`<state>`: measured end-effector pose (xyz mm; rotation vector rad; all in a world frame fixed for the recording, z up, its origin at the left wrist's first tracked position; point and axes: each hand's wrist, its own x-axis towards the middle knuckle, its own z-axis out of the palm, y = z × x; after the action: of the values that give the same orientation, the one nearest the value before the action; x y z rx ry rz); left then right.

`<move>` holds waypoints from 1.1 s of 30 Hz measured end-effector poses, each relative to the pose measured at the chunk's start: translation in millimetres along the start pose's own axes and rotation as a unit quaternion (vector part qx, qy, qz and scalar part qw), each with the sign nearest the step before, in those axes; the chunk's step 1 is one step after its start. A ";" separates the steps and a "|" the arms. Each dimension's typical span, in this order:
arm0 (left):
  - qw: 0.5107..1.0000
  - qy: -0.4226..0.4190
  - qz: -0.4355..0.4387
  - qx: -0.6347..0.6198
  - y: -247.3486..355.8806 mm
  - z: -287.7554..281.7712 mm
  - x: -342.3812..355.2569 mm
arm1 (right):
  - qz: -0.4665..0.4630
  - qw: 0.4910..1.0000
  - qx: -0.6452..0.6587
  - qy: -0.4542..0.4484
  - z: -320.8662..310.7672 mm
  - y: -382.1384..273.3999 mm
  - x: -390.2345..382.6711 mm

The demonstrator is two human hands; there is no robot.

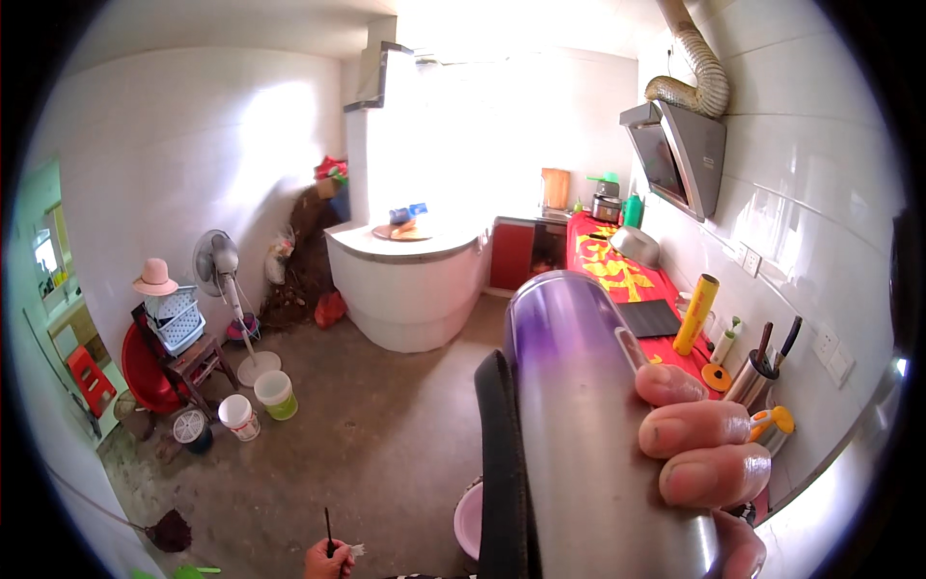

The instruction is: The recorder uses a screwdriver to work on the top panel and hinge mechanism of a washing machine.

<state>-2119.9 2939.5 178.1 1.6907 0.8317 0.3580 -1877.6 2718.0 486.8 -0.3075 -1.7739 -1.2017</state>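
A large steel flask (593, 425) with a purple top fills the lower right, very close to the camera, a black strap (497, 434) along its left side. My right hand (704, 444) is closed round it, fingertips on its right side; the rest of the hand is mostly hidden. Low at the bottom edge, my left hand (326, 560) grips a thin dark stick (329, 526), with a small white tuft or scrap beside the fingers. A pink basin (467, 521) lies behind the flask, partly hidden.
A red-covered counter (632, 289) with utensils runs along the right wall under a range hood (675, 159). A curved white counter (400, 299) stands at the back. Buckets (275, 396), a fan (222, 265) and a stool (198, 367) are on the left.
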 end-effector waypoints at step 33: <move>0.999 -0.039 0.017 -0.031 -8.1 -0.8 13.8 | -0.023 0.999 -0.023 0.008 5.2 -2.2 11.6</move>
<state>-2113.5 2950.3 168.2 1.6534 0.7279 0.3358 -1888.0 2718.0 494.4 -0.2851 -1.7499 -1.2761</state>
